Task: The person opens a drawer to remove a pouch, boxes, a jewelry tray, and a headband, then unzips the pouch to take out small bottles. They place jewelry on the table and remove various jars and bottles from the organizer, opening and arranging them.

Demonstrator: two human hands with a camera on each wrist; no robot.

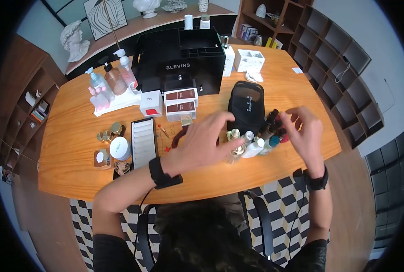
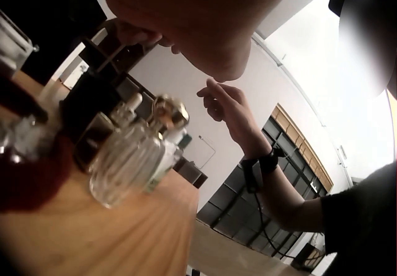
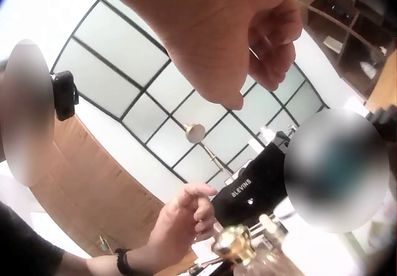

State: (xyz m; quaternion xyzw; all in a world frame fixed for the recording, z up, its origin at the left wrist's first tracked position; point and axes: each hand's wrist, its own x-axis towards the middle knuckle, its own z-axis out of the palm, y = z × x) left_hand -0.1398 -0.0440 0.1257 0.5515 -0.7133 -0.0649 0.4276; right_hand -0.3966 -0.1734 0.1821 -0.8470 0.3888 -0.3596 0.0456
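My left hand [image 1: 204, 140] hovers over the front of the table with fingers and thumb spread, nothing in its grasp. Beside its thumb stands a clear ribbed perfume bottle [image 2: 121, 167] with a gold cap [image 2: 169, 111]. A white bottle [image 1: 254, 148] and a teal-capped bottle [image 1: 273, 142] are grouped close by. Raised at the right, my right hand [image 1: 306, 136] has loosely bent fingers and holds nothing. Several dark bottles [image 1: 270, 123] lie just left of it. Behind the group is a black cosmetic bag [image 1: 247, 106] with a mesh top. My left hand partly covers a dark red item.
A black BLEVINS case [image 1: 177, 59] stands at the back with small boxes [image 1: 180, 109] before it. Pump bottles [image 1: 115, 79] stand on a white tray [image 1: 117, 103]. Left of my arm are a ring tray [image 1: 143, 140] and a white jar [image 1: 120, 148].
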